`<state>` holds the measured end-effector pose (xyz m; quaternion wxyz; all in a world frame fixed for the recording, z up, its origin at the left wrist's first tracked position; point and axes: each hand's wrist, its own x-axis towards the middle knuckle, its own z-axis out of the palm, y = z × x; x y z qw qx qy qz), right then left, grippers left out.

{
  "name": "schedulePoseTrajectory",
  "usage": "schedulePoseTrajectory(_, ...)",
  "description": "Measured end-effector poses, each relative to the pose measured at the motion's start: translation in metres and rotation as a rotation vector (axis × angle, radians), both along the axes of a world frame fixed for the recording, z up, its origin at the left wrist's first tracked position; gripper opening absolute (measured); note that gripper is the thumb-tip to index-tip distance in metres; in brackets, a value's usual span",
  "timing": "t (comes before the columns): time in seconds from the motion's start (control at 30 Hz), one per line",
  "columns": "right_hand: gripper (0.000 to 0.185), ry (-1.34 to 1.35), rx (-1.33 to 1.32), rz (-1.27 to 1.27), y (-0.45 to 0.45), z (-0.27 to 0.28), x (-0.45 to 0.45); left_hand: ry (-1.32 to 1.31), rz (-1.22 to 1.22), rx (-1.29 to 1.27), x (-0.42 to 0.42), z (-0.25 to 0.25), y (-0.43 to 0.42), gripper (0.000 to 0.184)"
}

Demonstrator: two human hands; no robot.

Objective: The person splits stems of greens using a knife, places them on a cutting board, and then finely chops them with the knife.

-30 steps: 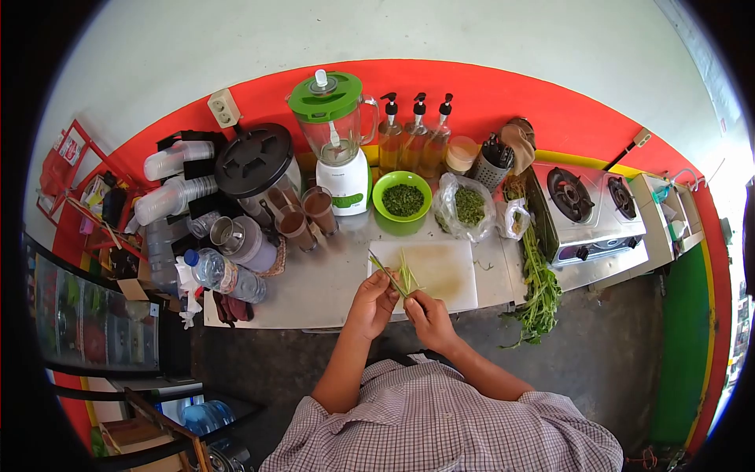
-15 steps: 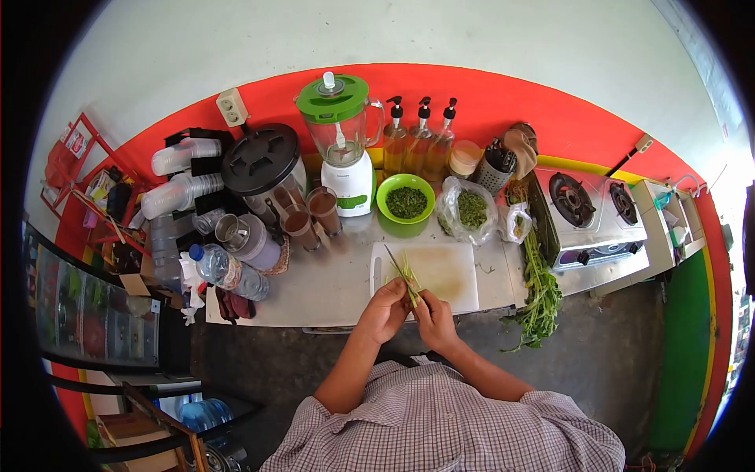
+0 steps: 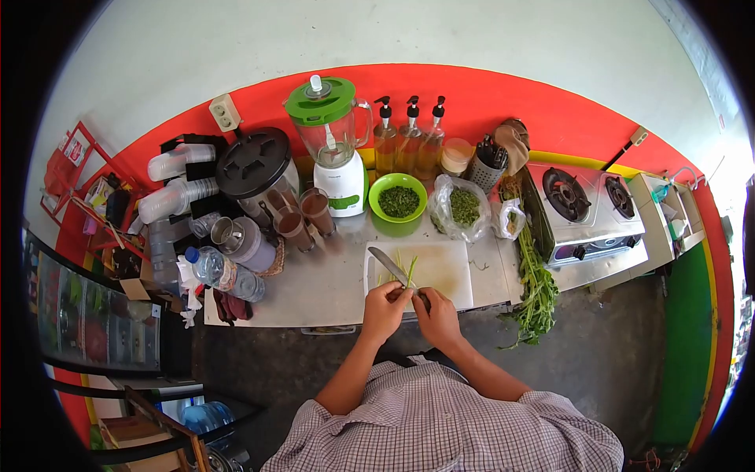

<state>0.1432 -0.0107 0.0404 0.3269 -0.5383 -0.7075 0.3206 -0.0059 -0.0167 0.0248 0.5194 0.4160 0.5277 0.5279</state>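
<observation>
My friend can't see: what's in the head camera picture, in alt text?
A person's left hand and right hand meet around a knife above a white cutting board with green stalks. Behind are a green bowl of chopped leaves, a blender, pump bottles and, at right, a stove.

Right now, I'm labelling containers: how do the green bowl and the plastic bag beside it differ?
The green bowl is opaque and smooth-sided; the plastic bag is see-through and crumpled. The bowl is neatly round, while the bag bulges unevenly. Both hold chopped greens and rest on the counter.
</observation>
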Motion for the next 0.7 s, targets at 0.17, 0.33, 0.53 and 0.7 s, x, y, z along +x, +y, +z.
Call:
schedulePoseTrajectory(0.17,0.024,0.024,-0.024,0.001,0.001,-0.008,0.006,0.056,-0.061,-0.027,-0.007,-0.012,0.001,0.021)
schedulePoseTrajectory(0.33,0.025,0.073,-0.103,-0.034,0.010,-0.015,0.006,0.044,-0.146,-0.115,-0.009,-0.003,-0.004,0.031)
schedulePoseTrajectory(0.53,0.027,0.168,-0.177,-0.080,0.038,-0.042,0.019,-0.024,-0.198,-0.136,-0.011,-0.018,-0.002,0.035)
schedulePoseTrajectory(0.7,0.028,0.067,-0.263,-0.194,0.039,-0.075,0.035,0.192,0.008,-0.196,-0.025,-0.067,0.004,0.025)
